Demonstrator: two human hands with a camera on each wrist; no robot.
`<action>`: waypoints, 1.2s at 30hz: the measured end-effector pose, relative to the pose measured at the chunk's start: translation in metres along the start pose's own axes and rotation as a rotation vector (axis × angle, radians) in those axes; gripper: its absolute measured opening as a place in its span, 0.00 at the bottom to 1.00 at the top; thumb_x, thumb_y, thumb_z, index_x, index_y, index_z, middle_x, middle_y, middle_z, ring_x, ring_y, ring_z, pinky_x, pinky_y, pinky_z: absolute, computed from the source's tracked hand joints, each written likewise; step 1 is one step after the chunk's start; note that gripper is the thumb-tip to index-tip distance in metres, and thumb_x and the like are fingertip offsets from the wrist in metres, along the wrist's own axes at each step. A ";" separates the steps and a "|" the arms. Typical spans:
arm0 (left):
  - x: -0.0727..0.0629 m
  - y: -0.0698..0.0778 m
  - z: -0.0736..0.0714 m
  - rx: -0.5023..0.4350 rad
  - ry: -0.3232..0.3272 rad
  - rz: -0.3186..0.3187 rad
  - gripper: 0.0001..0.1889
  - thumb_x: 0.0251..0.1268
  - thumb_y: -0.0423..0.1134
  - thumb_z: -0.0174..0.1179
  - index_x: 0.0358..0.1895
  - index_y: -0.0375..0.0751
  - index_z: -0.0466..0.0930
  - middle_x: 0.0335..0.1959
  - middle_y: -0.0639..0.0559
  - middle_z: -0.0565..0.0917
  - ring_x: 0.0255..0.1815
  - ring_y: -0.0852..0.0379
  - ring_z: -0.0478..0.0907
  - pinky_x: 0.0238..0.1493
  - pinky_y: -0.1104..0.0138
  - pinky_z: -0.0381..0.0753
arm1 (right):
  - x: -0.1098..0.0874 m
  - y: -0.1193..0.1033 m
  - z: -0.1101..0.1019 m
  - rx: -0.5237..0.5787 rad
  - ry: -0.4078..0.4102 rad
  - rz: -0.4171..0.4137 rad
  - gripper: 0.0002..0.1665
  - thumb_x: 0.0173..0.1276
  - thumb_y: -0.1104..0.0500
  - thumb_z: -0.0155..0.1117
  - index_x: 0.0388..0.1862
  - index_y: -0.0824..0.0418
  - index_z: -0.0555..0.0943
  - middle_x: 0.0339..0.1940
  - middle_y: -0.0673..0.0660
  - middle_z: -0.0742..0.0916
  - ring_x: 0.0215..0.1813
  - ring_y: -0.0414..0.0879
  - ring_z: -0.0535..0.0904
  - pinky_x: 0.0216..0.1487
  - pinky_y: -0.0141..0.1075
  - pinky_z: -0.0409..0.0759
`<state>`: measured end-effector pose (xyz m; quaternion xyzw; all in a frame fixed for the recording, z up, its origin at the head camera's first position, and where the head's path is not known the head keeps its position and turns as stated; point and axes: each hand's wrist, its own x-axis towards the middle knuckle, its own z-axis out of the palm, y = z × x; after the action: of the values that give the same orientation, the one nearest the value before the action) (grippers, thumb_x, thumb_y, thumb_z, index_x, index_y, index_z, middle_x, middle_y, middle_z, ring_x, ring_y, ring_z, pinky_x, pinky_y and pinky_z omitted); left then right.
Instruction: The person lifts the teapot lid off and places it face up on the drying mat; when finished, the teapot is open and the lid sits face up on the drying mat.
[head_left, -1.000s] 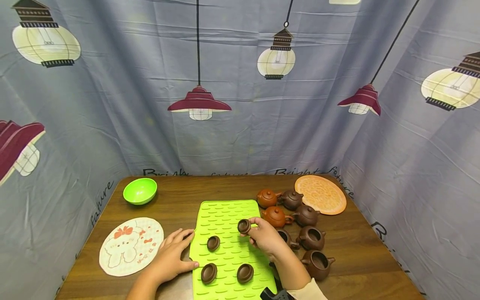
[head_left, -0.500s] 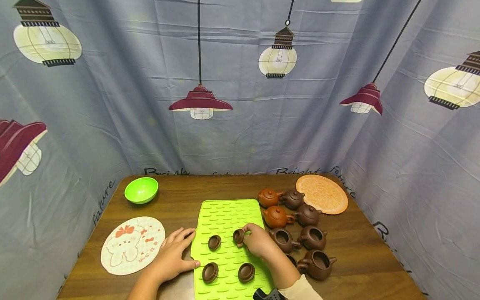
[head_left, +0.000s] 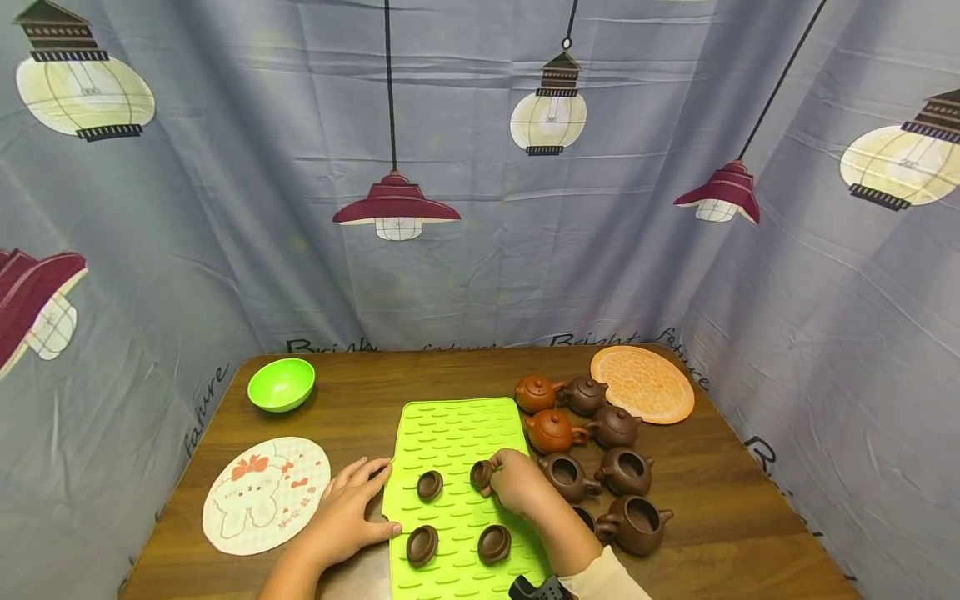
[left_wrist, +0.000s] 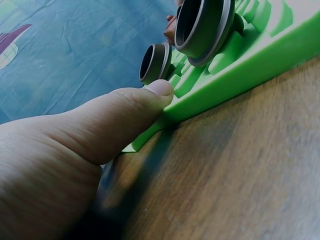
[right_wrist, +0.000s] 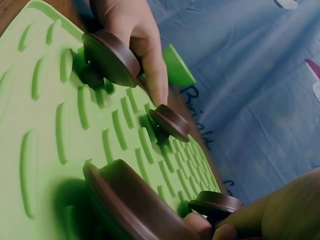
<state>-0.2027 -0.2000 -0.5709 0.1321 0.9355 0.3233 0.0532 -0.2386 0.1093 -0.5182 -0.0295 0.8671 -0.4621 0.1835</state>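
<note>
My right hand [head_left: 517, 485] pinches a small dark-brown teapot lid [head_left: 481, 475] low over the right half of the green ridged mat [head_left: 465, 427]. In the right wrist view this lid [right_wrist: 216, 201] lies hollow side up between thumb and fingers, close over the mat. Three more brown lids, one at the mat's left [head_left: 430, 485], one at the near left [head_left: 422, 546] and one at the near right [head_left: 494, 543], sit with their hollows up. My left hand [head_left: 345, 510] rests spread at the mat's left edge, its thumb [left_wrist: 132, 107] touching the rim.
Right of the mat stand several teapots: orange ones with lids [head_left: 552, 431], dark ones with lids [head_left: 615, 427] and lidless brown ones [head_left: 636, 525]. An orange round placemat [head_left: 645, 383] lies behind them. At left are a green bowl [head_left: 281, 385] and a rabbit-print placemat [head_left: 266, 496].
My right hand has brought the pinched lid down and nearer to me, onto or close over the mat; in the last half second it barely moved. My left hand stays in place.
</note>
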 end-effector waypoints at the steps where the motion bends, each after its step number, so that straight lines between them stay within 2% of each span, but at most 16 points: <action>1: 0.000 0.000 0.000 0.001 0.001 -0.001 0.54 0.52 0.70 0.74 0.79 0.44 0.68 0.82 0.54 0.64 0.86 0.37 0.48 0.78 0.30 0.47 | 0.000 0.000 0.000 -0.001 -0.002 0.008 0.10 0.77 0.72 0.50 0.46 0.65 0.79 0.28 0.57 0.89 0.19 0.43 0.64 0.21 0.33 0.63; 5: 0.000 -0.001 0.001 0.010 0.003 0.002 0.54 0.53 0.70 0.73 0.80 0.45 0.68 0.82 0.55 0.64 0.86 0.38 0.48 0.78 0.30 0.48 | -0.001 0.000 -0.003 -0.030 -0.007 0.021 0.10 0.77 0.70 0.51 0.48 0.65 0.79 0.29 0.55 0.88 0.18 0.43 0.64 0.20 0.34 0.62; 13: 0.001 -0.002 0.000 0.002 -0.004 -0.003 0.54 0.52 0.71 0.74 0.80 0.45 0.68 0.83 0.55 0.63 0.86 0.38 0.48 0.78 0.29 0.47 | -0.009 0.001 -0.009 -0.044 -0.023 0.000 0.13 0.81 0.66 0.52 0.58 0.68 0.78 0.31 0.56 0.87 0.21 0.45 0.70 0.21 0.36 0.66; 20: 0.001 -0.001 -0.001 0.013 -0.007 -0.005 0.54 0.52 0.72 0.73 0.80 0.46 0.68 0.83 0.55 0.63 0.86 0.38 0.47 0.78 0.29 0.47 | -0.016 -0.008 -0.022 -0.164 0.029 -0.048 0.17 0.80 0.64 0.57 0.63 0.68 0.78 0.31 0.56 0.85 0.24 0.46 0.71 0.25 0.38 0.69; 22: 0.001 -0.001 0.000 0.021 -0.006 -0.003 0.54 0.52 0.72 0.73 0.80 0.46 0.68 0.83 0.55 0.63 0.86 0.38 0.48 0.78 0.29 0.47 | -0.017 -0.011 -0.028 -0.164 0.046 -0.048 0.18 0.80 0.63 0.58 0.65 0.67 0.77 0.32 0.57 0.85 0.24 0.47 0.72 0.25 0.39 0.71; 26: 0.001 0.000 -0.001 0.022 -0.009 -0.003 0.55 0.52 0.72 0.73 0.80 0.46 0.68 0.83 0.55 0.63 0.86 0.38 0.48 0.78 0.29 0.47 | -0.014 -0.012 -0.043 -0.140 0.117 -0.053 0.19 0.80 0.62 0.60 0.65 0.66 0.78 0.35 0.58 0.84 0.26 0.47 0.75 0.26 0.39 0.74; 31: 0.001 0.002 -0.002 0.009 -0.008 -0.003 0.55 0.52 0.71 0.73 0.80 0.45 0.68 0.83 0.55 0.63 0.86 0.37 0.47 0.78 0.28 0.46 | -0.006 -0.006 -0.064 -0.160 0.280 -0.065 0.16 0.79 0.58 0.62 0.61 0.61 0.81 0.40 0.56 0.84 0.34 0.47 0.78 0.33 0.39 0.76; 36: 0.000 0.001 -0.001 -0.002 -0.008 -0.004 0.55 0.52 0.71 0.73 0.79 0.43 0.68 0.83 0.54 0.63 0.86 0.37 0.47 0.78 0.28 0.45 | 0.003 0.006 -0.084 -0.138 0.399 -0.021 0.18 0.77 0.56 0.64 0.62 0.59 0.80 0.44 0.56 0.85 0.40 0.49 0.80 0.37 0.40 0.79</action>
<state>-0.2025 -0.1999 -0.5696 0.1313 0.9353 0.3235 0.0578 -0.2698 0.1785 -0.4813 0.0412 0.9155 -0.4003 0.0009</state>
